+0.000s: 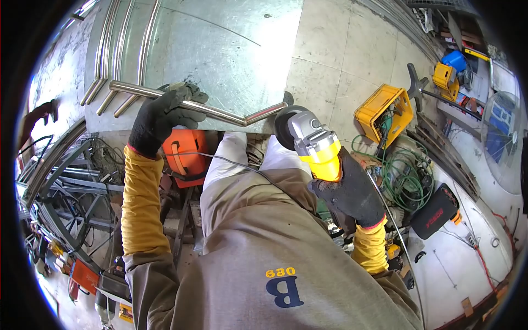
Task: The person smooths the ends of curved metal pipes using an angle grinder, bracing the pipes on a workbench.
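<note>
My left hand (pixel 173 110), in a dark work glove, is closed around a bent metal tube (pixel 220 114) over the near edge of the metal-topped table (pixel 220 60). The tube's short bent end points right, toward the disc. In my gloved right hand (pixel 352 190) is a yellow and silver angle grinder (pixel 319 148), gripped by its body. Its dark disc (pixel 284 129) sits right at the tube's bent end. Several more bent metal tubes (pixel 122 44) lie at the table's far left.
An orange case (pixel 185 157) is below the table edge by my legs. On the right are a yellow crate (pixel 382 113), tangled green cable (pixel 407 179), a black case (pixel 434 212) and a fan (pixel 501 137). Metal frames (pixel 71 192) stand at left. Another person's hand (pixel 47 113) shows at far left.
</note>
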Demonstrator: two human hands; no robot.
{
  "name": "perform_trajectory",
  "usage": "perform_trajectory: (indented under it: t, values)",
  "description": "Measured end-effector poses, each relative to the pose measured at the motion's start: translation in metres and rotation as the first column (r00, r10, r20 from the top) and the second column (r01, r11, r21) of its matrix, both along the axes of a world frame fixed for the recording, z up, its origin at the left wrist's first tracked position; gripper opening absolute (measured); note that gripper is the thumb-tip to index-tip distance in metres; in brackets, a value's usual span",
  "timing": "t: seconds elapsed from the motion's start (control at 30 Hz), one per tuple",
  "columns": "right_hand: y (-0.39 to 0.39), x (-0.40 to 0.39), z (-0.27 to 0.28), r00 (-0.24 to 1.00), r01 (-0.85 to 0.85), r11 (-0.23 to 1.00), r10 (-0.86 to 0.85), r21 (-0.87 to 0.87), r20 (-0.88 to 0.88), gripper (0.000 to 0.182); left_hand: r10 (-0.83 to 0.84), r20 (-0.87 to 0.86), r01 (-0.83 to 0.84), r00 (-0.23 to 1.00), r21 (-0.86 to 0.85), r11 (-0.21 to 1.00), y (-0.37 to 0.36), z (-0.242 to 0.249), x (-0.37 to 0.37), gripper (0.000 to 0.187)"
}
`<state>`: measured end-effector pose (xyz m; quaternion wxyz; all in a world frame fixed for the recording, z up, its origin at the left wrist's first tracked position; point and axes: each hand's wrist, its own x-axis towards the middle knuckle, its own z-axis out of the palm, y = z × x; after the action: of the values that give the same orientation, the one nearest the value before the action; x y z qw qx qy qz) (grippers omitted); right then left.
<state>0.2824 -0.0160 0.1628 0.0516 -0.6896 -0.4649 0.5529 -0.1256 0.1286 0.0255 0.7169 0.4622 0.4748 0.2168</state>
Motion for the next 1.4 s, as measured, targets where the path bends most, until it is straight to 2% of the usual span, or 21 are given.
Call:
perform_trajectory:
  t: [0.1,0.17,0.3,0.37,0.4,0.47,0.57,0.63,0.7,0.77,0.8,0.87,0.93,1.0,1.13,1.2,1.27,1.4]
  values:
    - [-0.003,-0.001,0.002,1.0,0.004,1.0,-0.004,0.005,0.017,0.06,0.005,0.01,-0.005,1.0,0.003,1.0,0.0,-0.003,-0.001,0.035]
    - [-0.001,-0.001,0.005,1.0,0.016,1.0,-0.015,-0.024,0.012,0.06,-0.101,0.012,0.1,0.995,0.089,0.991,0.001,-0.01,-0.009,0.034]
    - [0.004,-0.003,0.007,1.0,0.014,0.998,-0.013,-0.056,0.005,0.061,-0.06,0.05,0.061,0.997,-0.002,0.998,0.001,-0.014,-0.01,0.032]
    - [0.008,-0.006,0.008,1.0,-0.002,0.998,0.004,-0.06,0.027,0.062,-0.202,-0.041,0.206,0.978,0.256,0.944,0.003,-0.016,-0.014,0.032]
    - [0.008,-0.006,0.009,0.999,-0.023,0.998,0.026,-0.063,0.047,0.062,-0.204,-0.042,0.208,0.978,0.258,0.944,0.002,-0.013,-0.011,0.032]
    - [0.004,-0.003,0.005,0.999,-0.015,0.997,0.018,-0.071,0.048,0.062,-0.161,-0.081,0.173,0.984,0.177,0.969,0.002,-0.007,-0.007,0.032]
    - [-0.002,-0.003,0.001,0.999,-0.003,0.999,0.004,-0.045,0.039,0.062,-0.185,-0.064,0.192,0.981,0.126,0.973,0.005,-0.004,-0.008,0.033]
    - [-0.004,-0.001,0.004,1.0,0.007,1.0,-0.007,-0.009,0.029,0.062,-0.168,-0.001,0.166,0.986,0.164,0.973,0.001,-0.019,-0.014,0.035]
    - [-0.001,-0.002,0.006,0.999,0.024,0.999,-0.022,-0.047,0.038,0.06,-0.15,0.058,0.136,0.987,0.196,0.971,0.003,-0.008,-0.007,0.037]
    - [0.006,-0.003,0.007,0.999,0.006,0.998,-0.004,-0.055,0.033,0.064,0.029,0.004,-0.028,1.0,-0.134,0.991,0.003,0.01,0.003,0.035]
    - [0.008,-0.002,0.008,0.999,-0.01,0.998,0.011,-0.061,0.032,0.068,0.025,0.005,-0.024,1.0,-0.133,0.991,0.002,0.008,0.004,0.035]
    - [0.009,-0.003,0.006,0.999,-0.009,0.999,0.011,-0.051,0.04,0.069,0.046,0.035,-0.046,0.998,0.004,0.999,-0.002,-0.001,0.003,0.032]
    - [0.008,-0.004,0.004,0.999,-0.014,0.999,0.016,-0.044,0.044,0.069,0.018,0.04,-0.016,0.999,-0.056,0.998,0.001,-0.004,-0.003,0.036]
    - [0.004,-0.005,0.003,0.998,0.033,0.999,-0.032,-0.036,0.046,0.057,-0.001,0.043,0.006,0.999,-0.116,0.993,0.003,-0.006,-0.006,0.043]
    - [0.0,-0.001,0.008,0.995,-0.004,0.999,0.008,-0.04,0.102,0.058,0.002,0.066,0.004,0.998,-0.094,0.996,0.0,-0.015,-0.007,0.043]
    - [-0.003,0.003,0.004,0.99,-0.01,0.999,0.017,-0.051,0.137,0.067,0.008,0.084,0.0,0.996,-0.091,0.996,0.001,-0.013,-0.007,0.044]
    - [-0.002,0.003,0.005,0.993,-0.003,0.999,0.009,-0.052,0.121,0.067,0.027,0.089,-0.013,0.996,-0.153,0.988,0.003,-0.008,-0.006,0.043]
    - [0.008,-0.002,0.005,0.999,-0.009,0.999,0.011,-0.044,0.036,0.065,-0.005,0.065,0.009,0.998,-0.052,0.999,0.0,-0.013,-0.007,0.043]
